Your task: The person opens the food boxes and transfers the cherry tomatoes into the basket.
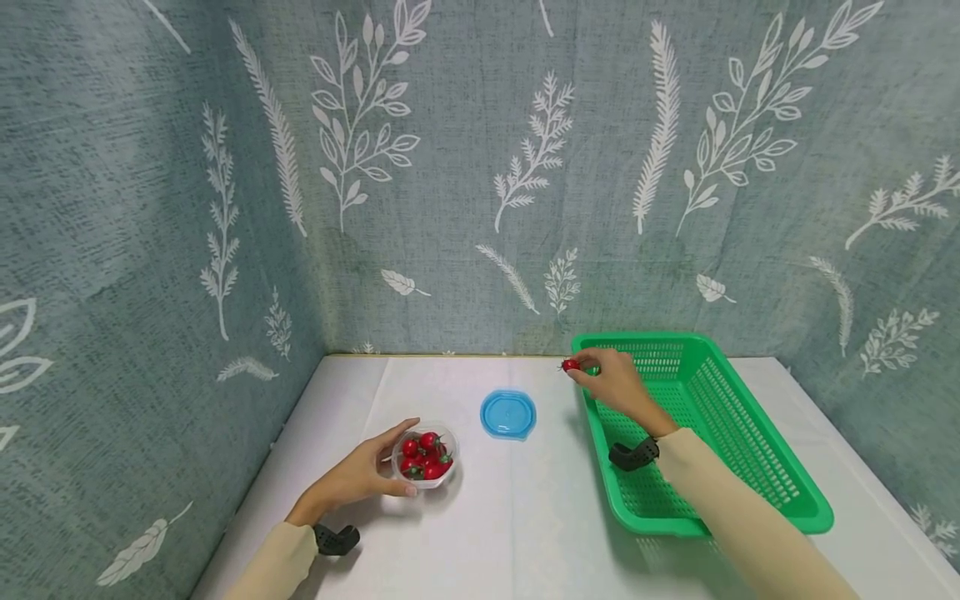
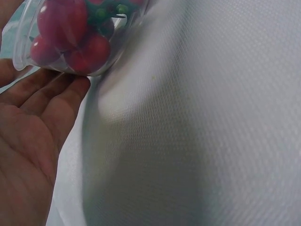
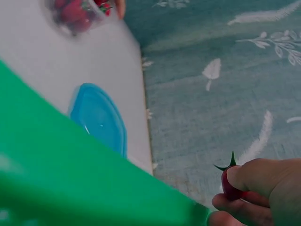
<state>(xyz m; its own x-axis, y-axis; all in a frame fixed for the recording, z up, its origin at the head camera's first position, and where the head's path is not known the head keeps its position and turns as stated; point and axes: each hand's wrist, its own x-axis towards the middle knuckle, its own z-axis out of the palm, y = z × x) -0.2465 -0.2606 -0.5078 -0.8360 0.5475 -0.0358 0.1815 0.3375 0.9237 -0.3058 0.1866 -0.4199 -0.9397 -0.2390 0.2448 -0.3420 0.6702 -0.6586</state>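
Note:
A clear plastic container [image 1: 424,457] of red cherry tomatoes [image 2: 62,23] with green stems stands on the white table at the left. My left hand [image 1: 364,472] holds it from the left side, thumb on the near side and fingers round the far side. Over the left rim of the green basket [image 1: 652,523], my right hand [image 1: 611,382] pinches a single cherry tomato [image 3: 230,183] between thumb and fingers, its green stem end sticking out. Between the container and the basket lies a blue lid [image 1: 508,415], flat on the table.
The green basket takes up the right part of the table, with my right forearm [image 1: 738,500] across it. A grey-green patterned cloth [image 1: 465,183] hangs behind the table and along its sides. White cloth [image 1: 480,533] covers the tabletop.

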